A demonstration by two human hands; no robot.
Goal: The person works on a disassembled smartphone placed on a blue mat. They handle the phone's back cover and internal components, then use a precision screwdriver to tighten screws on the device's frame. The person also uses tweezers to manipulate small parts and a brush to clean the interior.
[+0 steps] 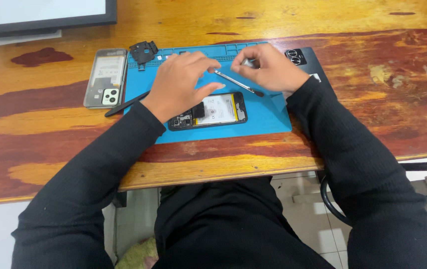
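Note:
An opened phone (215, 109) with its battery and board showing lies on a blue repair mat (268, 117). My left hand (179, 83) hovers over the phone's left end, its fingertips at the near end of a thin metal pry tool (238, 83) that slants down to the right above the mat. My right hand (269, 67) is just behind that tool, fingers pinched on a small silvery piece (250, 63); what the piece is cannot be made out.
A second phone without its back (105, 77) lies left of the mat, a black stick tool (126, 103) beside it. A black plastic part (144, 51) sits at the mat's far left corner. A black back cover (307, 61) lies right. A dark-framed screen (44, 14) stands far left.

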